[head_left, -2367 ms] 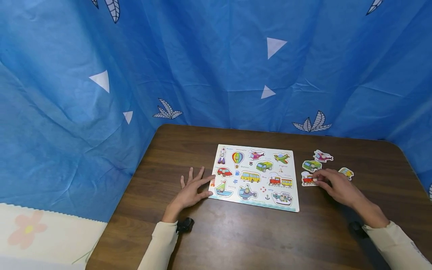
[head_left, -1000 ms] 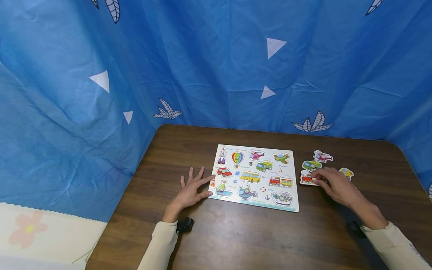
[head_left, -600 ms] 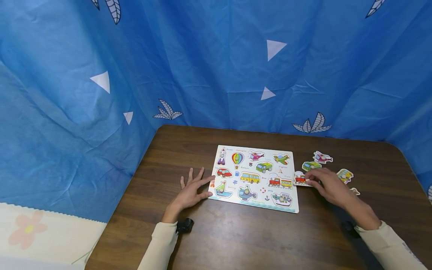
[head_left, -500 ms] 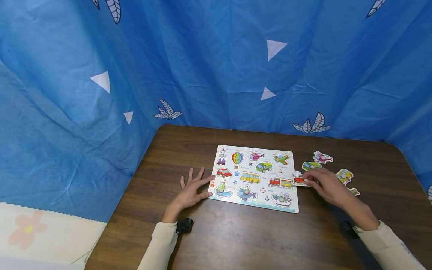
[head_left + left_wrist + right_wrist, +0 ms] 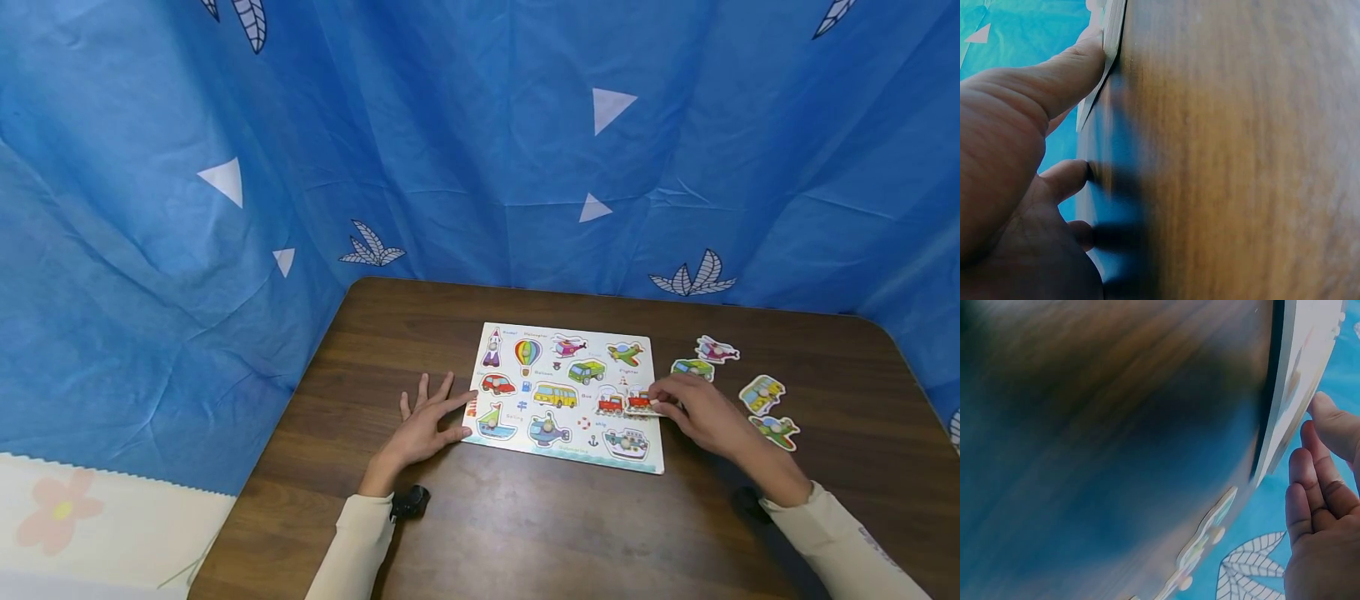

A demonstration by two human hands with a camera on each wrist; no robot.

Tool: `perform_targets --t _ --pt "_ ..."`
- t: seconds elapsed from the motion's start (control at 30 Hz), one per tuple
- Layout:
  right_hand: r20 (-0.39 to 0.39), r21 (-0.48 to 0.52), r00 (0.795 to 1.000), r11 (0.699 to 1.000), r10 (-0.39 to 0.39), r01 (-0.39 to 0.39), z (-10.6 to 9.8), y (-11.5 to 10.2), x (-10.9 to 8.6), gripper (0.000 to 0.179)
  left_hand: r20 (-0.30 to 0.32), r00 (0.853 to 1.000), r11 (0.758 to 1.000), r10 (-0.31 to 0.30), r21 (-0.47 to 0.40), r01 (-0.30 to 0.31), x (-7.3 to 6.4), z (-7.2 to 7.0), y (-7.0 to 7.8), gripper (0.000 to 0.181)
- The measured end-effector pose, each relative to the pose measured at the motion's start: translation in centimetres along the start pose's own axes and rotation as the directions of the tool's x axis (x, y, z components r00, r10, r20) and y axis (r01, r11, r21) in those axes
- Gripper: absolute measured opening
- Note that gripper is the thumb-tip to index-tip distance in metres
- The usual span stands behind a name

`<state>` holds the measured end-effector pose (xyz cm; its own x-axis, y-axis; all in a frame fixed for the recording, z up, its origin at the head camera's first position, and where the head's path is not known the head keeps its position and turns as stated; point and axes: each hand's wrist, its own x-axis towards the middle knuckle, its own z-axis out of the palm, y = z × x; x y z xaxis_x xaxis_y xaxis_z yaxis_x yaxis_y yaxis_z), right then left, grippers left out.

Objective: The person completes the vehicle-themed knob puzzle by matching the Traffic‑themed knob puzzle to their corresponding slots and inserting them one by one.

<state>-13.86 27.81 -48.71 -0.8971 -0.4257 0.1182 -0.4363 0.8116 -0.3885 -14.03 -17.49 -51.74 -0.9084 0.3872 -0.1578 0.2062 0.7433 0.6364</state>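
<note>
1 train pc point(image 5: 639, 400), now prob. atop board point(image 5: 656, 460).

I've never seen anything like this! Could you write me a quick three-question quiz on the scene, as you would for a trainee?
1. Multiple choice. What does the right hand hold?
A) a red car piece
B) a flat puzzle piece showing a red train
C) a blue submarine piece

2. True or false? The left hand is lifted clear of the flat white rectangular puzzle board.

3. Count. How many loose pieces can be seen lying on the brown wood-grain table?

Key:
1. B
2. False; it touches the board's edge.
3. Four: pink helicopter, green truck, yellow bus and green airplane.
</note>
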Motion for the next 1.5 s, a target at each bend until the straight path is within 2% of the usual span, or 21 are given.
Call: perform_targets --t 0.13,0.47,0.7,1.1,1.5 --pt "0.000 0.000 0.999 0.999 -0.034 0.034 0.5 -0.5 0.6 0.012 0.000 1.000 1.000 -0.002 0.001 0.002 0.0 0.1 0.0 0.061" --pt "0.056 0.003 0.998 0.999 -0.033 0.033 1.3 -1.7 1.6 0.011 -0.005 1.000 1.000 -0.002 0.002 0.002 -0.1 0.0 0.1 0.061" --pt "0.052 -0.003 0.997 0.998 -0.064 0.064 2.0 -1.9 2.0 0.011 0.001 1.000 1.000 -0.004 0.008 0.004 -0.1 0.0 0.0 0.061" --pt "0.105 0.023 0.994 0.999 -0.029 0.027 2.3 -2.1 2.5 0.015 0.005 1.000 1.000 -0.016 0.008 0.016 0.0 -0.1 0.1 0.061" --pt "0.105 0.021 0.994 0.999 -0.033 0.031 2.4 -2.0 2.6 0.015 0.009 1.000 1.000 -0.015 0.006 0.015 0.1 -0.1 0.0 0.061"
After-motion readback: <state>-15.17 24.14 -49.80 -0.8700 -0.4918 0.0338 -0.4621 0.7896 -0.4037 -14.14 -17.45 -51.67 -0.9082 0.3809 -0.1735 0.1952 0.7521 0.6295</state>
